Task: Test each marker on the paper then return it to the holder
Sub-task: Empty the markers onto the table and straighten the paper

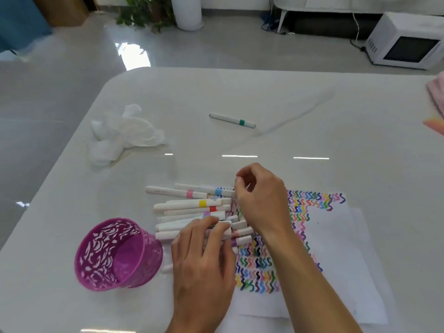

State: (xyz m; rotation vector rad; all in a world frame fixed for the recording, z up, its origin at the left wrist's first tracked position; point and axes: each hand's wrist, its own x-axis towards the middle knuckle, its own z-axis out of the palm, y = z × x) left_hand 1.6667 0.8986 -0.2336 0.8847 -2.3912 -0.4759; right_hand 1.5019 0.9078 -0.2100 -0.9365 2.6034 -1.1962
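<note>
Several white markers (192, 207) with coloured bands lie in a loose pile, partly on the left edge of the paper (336, 236), which is covered in coloured squiggles. My left hand (204, 258) lies over the near side of the pile, its fingertips curled round one white marker (224, 224). At the pile's right end, the curled fingers of my right hand (260, 200) pinch the end of the blue-banded marker (211, 190). The purple cut-out holder (117, 253) stands to the left of the pile with no markers showing inside. A green-banded marker (232, 120) lies alone farther back.
Crumpled white tissue (125, 135) lies at the back left of the white table (312, 121). A pink object (437, 92) pokes in at the right edge. Beyond the table are a microwave (406, 42) on the floor and a potted plant (144, 13).
</note>
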